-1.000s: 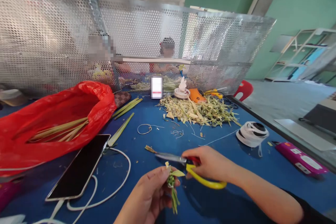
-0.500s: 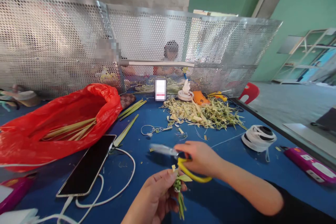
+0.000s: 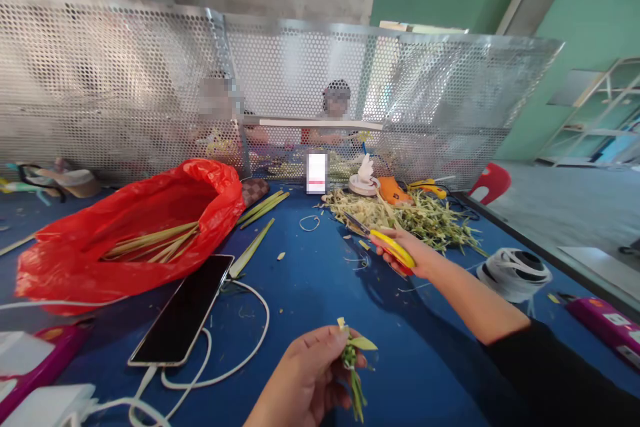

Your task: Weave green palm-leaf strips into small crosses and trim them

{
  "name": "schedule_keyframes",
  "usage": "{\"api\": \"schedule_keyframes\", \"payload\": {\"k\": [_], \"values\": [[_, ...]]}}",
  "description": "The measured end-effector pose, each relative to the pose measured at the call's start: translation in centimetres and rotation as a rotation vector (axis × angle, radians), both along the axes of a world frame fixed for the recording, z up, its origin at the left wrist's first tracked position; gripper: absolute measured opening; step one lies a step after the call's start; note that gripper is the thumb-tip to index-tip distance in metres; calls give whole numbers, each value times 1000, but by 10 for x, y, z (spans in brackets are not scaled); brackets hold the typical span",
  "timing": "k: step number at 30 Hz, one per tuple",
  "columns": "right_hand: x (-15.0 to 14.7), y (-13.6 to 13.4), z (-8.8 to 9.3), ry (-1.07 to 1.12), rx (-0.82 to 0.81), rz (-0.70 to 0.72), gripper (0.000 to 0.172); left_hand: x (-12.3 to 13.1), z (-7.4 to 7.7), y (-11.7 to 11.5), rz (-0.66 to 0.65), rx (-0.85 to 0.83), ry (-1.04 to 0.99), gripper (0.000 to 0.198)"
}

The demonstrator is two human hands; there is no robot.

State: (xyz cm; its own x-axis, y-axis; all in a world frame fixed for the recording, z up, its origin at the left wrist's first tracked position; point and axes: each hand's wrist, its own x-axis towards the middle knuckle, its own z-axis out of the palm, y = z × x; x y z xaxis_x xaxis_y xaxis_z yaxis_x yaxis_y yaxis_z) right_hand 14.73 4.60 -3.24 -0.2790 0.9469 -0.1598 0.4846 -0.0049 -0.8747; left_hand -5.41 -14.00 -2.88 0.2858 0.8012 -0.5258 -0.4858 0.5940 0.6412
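My left hand [image 3: 315, 370] pinches a small bundle of green leaf strips [image 3: 353, 367], bound with thin white string, with a pale tip poking up above my thumb. Loose strip ends hang below my fingers. Farther out and to the right, my right hand [image 3: 413, 250] grips scissors with yellow and red handles [image 3: 395, 247]. Their dark blades [image 3: 356, 221] point up and left, over the near edge of a pile of leaf scraps [image 3: 425, 217]. Bits of white thread [image 3: 357, 262] lie on the blue table beneath.
A red plastic bag [image 3: 70, 260] with long leaf strips stands left, beside a black-screened phone [image 3: 183, 310] on a white cable. A spool of white string [image 3: 513, 273] and a purple power strip [image 3: 600, 320] sit right. A perforated metal screen [image 3: 300, 60] crosses the back; people are behind it.
My right hand has carried the scissors away from the bundle, forward and to the right, toward the scrap pile. Loose thread near the middle has shifted. My left hand still holds the bundle.
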Motion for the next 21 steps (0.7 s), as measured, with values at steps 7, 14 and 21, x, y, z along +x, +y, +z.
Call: {"api": "schedule_keyframes", "payload": {"k": [7,14,21], "values": [[-58,-62,-2,-146,190,322,29,0,-2,0,-30,15,-20,32],[-87,-18,-1,-391,338,171,23,-2,-3,4,59,2,45,26],[-6,4,2,-164,177,-54,46,0,11,4,146,52,80,24]]}}
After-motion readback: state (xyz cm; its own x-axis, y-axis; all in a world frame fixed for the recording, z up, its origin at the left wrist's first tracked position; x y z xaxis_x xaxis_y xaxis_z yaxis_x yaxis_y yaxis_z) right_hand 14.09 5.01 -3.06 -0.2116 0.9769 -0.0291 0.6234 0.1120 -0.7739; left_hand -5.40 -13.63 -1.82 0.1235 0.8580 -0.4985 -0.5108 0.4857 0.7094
